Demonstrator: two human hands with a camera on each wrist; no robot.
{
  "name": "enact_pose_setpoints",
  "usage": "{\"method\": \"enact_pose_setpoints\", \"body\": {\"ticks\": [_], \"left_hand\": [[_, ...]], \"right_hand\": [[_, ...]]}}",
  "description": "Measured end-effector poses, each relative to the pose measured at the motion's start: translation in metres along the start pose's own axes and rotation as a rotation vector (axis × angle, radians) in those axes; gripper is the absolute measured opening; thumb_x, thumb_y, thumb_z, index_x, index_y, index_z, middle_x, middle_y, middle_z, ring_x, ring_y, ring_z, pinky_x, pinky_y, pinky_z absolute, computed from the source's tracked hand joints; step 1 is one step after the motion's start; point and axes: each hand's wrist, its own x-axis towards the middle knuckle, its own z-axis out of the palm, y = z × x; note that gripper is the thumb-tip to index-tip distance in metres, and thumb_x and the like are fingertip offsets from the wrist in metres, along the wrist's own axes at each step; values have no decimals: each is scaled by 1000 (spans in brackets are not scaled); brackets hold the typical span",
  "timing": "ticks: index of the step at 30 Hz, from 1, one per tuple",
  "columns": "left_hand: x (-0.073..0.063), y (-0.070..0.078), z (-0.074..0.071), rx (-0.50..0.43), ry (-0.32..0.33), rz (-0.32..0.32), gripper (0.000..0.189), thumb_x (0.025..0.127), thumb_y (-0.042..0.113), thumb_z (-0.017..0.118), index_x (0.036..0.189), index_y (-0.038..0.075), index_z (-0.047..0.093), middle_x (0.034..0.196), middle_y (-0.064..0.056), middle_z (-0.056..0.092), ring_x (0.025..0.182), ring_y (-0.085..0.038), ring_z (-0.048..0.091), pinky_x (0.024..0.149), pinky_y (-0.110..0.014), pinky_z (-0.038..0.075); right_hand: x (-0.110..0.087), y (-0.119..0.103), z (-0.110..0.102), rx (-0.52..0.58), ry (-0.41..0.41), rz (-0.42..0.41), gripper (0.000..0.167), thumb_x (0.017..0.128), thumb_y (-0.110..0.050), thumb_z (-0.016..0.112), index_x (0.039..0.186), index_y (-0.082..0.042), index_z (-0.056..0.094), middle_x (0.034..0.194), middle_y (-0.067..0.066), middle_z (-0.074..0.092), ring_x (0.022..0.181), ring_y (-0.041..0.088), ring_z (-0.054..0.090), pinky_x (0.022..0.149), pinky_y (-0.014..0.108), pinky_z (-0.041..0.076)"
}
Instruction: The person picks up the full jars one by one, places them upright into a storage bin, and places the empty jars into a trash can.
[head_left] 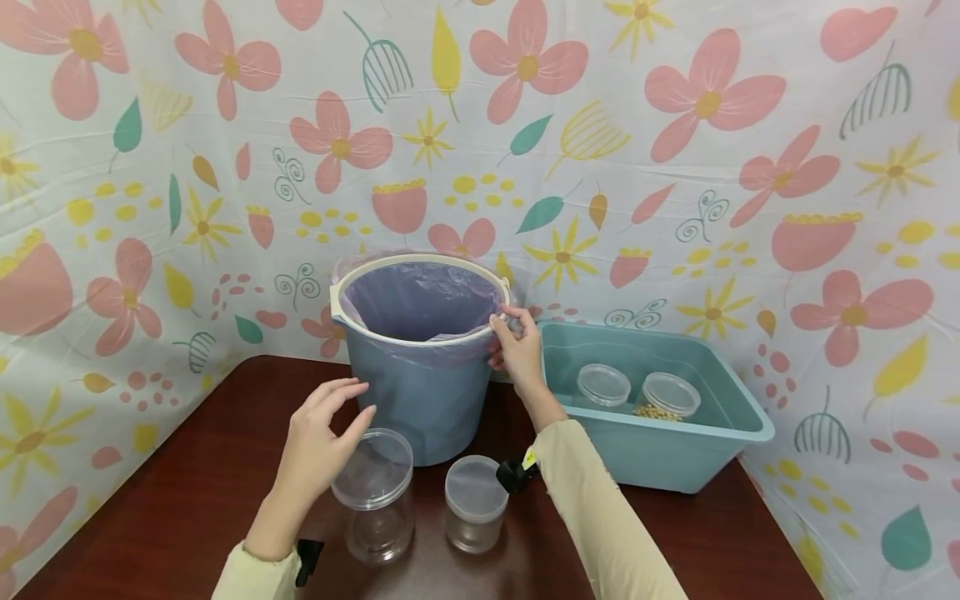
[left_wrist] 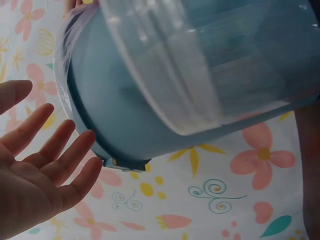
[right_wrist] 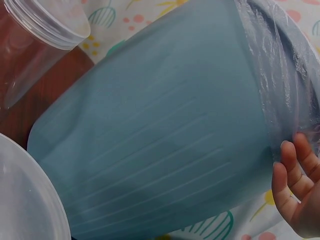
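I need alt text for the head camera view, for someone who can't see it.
A person's right hand holds the rim of a lined blue bin, the left hand open nearby. Two clear lidded jars stand in front on a dark table; a teal tub at right holds two more round containers.

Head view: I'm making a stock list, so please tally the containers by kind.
Bucket: 1
Basin: 1
Clear lidded jars: 4
Total: 6
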Motion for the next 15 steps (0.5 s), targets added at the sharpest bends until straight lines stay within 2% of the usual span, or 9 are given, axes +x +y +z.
{"method": "enact_pose_setpoints", "body": {"ticks": [7,15], "left_hand": [[-19,-3,0,19,-92,-63,35,72,9,73,105,3,64,106,-8,59,99,-23,56,80,-40,45],[-43,-10,1,38,-85,-104,34,72,10,74,103,4,65,104,-8,60,97,-24,57,79,-39,45]], "right_hand": [[0,0,1,9,-6,-1,39,87,-21,57,120,-1,49,48,5,51,33,13,47,34,25,40],[0,1,0,4,0,7,39,87,-22,58,119,-2,49,49,5,50,34,14,47,35,27,41]]}}
